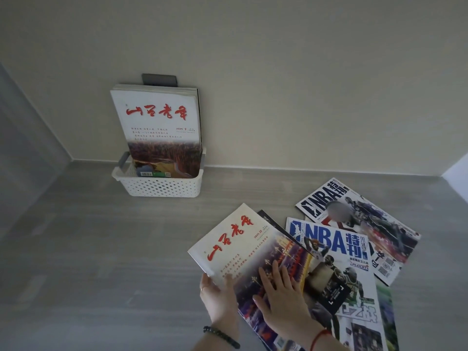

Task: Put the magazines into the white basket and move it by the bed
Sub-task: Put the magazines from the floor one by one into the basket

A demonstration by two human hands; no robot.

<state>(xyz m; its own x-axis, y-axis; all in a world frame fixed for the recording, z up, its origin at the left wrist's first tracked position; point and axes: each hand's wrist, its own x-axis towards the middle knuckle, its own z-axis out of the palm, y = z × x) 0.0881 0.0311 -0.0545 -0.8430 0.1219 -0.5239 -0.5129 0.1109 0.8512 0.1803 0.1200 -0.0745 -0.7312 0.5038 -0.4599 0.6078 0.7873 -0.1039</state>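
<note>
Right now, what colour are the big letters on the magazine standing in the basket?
Red, on the magazine in the head view.

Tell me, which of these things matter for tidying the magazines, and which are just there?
Job: white basket; upright magazines in it; red-titled magazine, gripped by left hand, pressed by right hand; NBA magazines on the floor.
Just there: grey fitting on the wall; bead bracelet; red wrist string.

glossy paper magazines (253, 252), perforated white plastic basket (159, 186), matt grey floor (88, 249)
</note>
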